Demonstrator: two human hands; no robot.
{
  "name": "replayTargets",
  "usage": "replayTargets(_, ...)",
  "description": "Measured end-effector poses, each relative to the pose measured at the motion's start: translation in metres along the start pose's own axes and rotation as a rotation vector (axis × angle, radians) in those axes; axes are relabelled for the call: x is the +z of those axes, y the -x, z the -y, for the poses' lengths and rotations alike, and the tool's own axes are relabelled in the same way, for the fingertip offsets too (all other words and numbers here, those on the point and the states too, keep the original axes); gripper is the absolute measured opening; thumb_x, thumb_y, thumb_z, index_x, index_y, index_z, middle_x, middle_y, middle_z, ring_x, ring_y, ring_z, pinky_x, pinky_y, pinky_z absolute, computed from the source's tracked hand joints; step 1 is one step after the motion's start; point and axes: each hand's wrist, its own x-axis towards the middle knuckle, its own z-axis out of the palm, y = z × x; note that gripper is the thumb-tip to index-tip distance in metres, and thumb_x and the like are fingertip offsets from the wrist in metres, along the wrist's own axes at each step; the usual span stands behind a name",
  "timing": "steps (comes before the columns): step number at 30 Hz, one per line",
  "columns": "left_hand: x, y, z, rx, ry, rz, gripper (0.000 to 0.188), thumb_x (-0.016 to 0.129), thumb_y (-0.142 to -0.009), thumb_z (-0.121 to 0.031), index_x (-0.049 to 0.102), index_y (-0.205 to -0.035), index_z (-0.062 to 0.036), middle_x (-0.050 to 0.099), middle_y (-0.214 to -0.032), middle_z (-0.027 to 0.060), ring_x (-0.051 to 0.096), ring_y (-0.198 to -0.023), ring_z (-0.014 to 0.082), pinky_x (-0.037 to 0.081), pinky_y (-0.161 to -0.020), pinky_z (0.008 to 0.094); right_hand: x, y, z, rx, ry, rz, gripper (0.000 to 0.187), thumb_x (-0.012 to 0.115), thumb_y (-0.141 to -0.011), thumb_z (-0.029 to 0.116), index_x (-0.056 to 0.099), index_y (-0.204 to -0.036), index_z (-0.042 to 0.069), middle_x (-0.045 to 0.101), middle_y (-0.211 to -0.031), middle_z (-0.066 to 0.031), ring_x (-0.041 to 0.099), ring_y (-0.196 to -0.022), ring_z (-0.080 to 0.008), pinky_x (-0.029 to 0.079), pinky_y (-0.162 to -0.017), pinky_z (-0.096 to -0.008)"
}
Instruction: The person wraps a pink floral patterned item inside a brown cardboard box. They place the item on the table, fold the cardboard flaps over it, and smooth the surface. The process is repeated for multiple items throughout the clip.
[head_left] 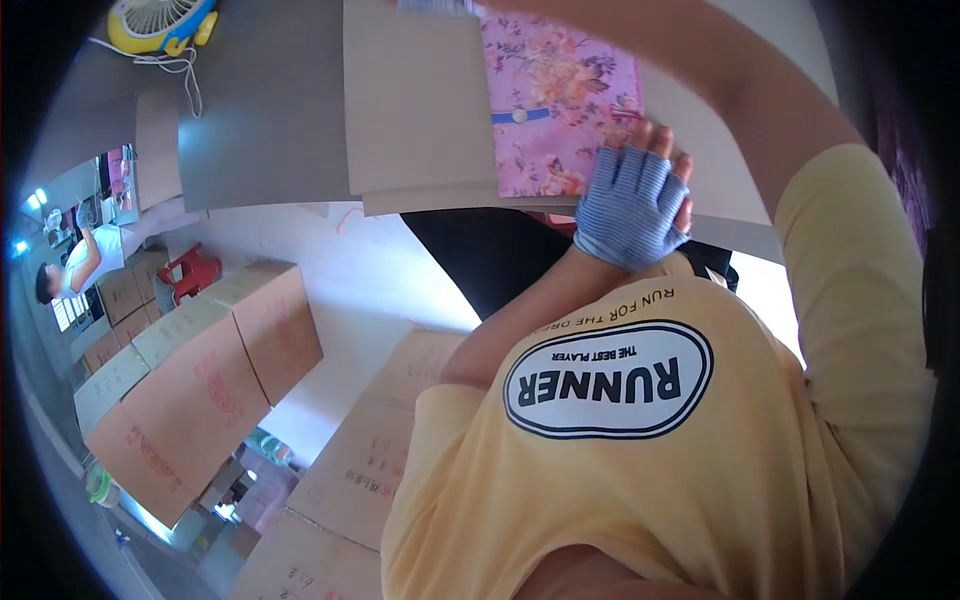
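Note:
A flat pink piece with a flower pattern point(560, 75) lies on the table over brown cardboard. It carries a blue strap point(520, 117) with a round pale button, and a small red-pink strip sits at its right edge. My left hand point(635, 205), in a blue-grey striped glove with bare fingertips, lies flat at the piece's lower right corner, fingers stretched out. My right arm reaches across the top of the view. Only part of my gloved right hand point(437, 5) shows at the upper edge, by the cardboard's far end; its fingers are cut off from view.
Cardboard sheets point(415, 100) cover part of the grey table point(265, 110). A yellow and blue fan point(160, 22) with a white cable stands at the far left. Large cartons point(190, 400) are stacked to the left, near a red stool point(190, 272). Another person point(95, 255) is farther off.

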Motion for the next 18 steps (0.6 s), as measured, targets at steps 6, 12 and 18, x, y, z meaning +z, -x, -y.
replayTargets(6,-0.023,-0.003,-0.007,-0.151,0.007,0.479,0.053,0.058,-0.084,-0.038,0.051,-0.128,-0.0095,0.042,-0.141,0.0194,0.034,-0.135,0.0366,0.028,-0.104,0.0567,-0.027,0.11,0.135,-0.279,-0.396,0.24,0.034,0.061,-0.079,0.037,0.063,-0.099,0.011,0.064,-0.092,-0.0124,0.062,-0.089,-0.0323,0.05,-0.082,-0.0448)
replayTargets(12,-0.041,0.037,-0.001,-0.014,0.071,0.407,0.064,0.059,-0.08,-0.047,0.05,-0.132,-0.0096,0.043,-0.14,0.019,0.04,-0.129,0.0388,0.027,-0.106,0.0604,-0.09,0.206,0.159,-0.485,-0.793,0.108,0.055,0.067,-0.077,0.041,0.058,-0.122,0.01,0.055,-0.128,-0.0122,0.053,-0.117,-0.0283,0.041,-0.1,-0.048)
replayTargets(18,-0.081,-0.082,0.044,-0.099,0.014,0.295,0.027,0.055,-0.089,-0.032,0.064,-0.104,-0.0117,0.061,-0.1,0.013,0.059,-0.089,0.0341,0.047,-0.079,0.0426,-0.13,0.343,-0.04,0.608,0.034,-0.378,0.047,0.063,-0.081,0.036,0.058,-0.12,0.01,0.055,-0.123,-0.0188,0.053,-0.115,-0.0335,0.044,-0.097,-0.0401)
